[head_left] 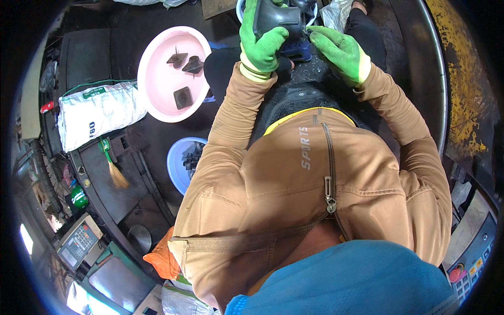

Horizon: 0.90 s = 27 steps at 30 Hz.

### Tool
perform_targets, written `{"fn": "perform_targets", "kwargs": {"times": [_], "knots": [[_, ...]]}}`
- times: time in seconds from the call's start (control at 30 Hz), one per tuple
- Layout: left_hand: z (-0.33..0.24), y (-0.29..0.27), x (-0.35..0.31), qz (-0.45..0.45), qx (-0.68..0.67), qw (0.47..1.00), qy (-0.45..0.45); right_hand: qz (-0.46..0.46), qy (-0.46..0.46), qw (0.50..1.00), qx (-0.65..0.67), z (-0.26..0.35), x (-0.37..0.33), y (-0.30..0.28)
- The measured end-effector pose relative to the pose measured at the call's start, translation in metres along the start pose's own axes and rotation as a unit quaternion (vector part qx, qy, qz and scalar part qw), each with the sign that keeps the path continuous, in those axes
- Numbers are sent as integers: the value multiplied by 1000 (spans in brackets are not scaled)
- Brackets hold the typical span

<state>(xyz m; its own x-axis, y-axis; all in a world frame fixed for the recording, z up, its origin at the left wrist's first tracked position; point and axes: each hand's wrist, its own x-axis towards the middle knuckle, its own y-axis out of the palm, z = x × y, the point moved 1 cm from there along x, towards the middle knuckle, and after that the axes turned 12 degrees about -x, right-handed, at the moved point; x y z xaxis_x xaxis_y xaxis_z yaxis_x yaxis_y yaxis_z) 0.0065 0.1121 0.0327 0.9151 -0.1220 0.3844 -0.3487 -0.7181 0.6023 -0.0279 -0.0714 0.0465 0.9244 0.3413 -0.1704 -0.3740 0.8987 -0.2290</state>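
A hollow black moulded part [278,20], probably rubber, with a wide body and a short round neck, is in my left hand [261,50]. That hand wears a green glove with a pale yellow cuff, its fingers and thumb wrapped around the part. My right hand [340,55], gloved the same way, is beside the neck, its fingertips drawn together at the rim. A small dark bit shows at those fingertips, too small to name. The thumb of the right hand is mostly hidden.
Left of my legs stands a pink basin [147,79] holding three black parts. Nearer is a blue basin [175,176] with several black pieces. Another basin [314,16] lies beyond my hands. A white sack [100,113], a small brush [113,167] and a yellow worn panel [462,79] flank me.
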Motion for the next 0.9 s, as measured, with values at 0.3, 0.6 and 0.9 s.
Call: {"fn": "perform_targets", "kwargs": {"times": [0.3,0.6,0.9], "knots": [[-2,-27,13,181,294,911,227,119,152,941,277,31,-16,2],[14,1,5,110,202,942,245,72,87,957,267,18,22,-15],[11,-10,-13,16,-298,921,-252,5,-423,787,-449,28,41,-51]]}}
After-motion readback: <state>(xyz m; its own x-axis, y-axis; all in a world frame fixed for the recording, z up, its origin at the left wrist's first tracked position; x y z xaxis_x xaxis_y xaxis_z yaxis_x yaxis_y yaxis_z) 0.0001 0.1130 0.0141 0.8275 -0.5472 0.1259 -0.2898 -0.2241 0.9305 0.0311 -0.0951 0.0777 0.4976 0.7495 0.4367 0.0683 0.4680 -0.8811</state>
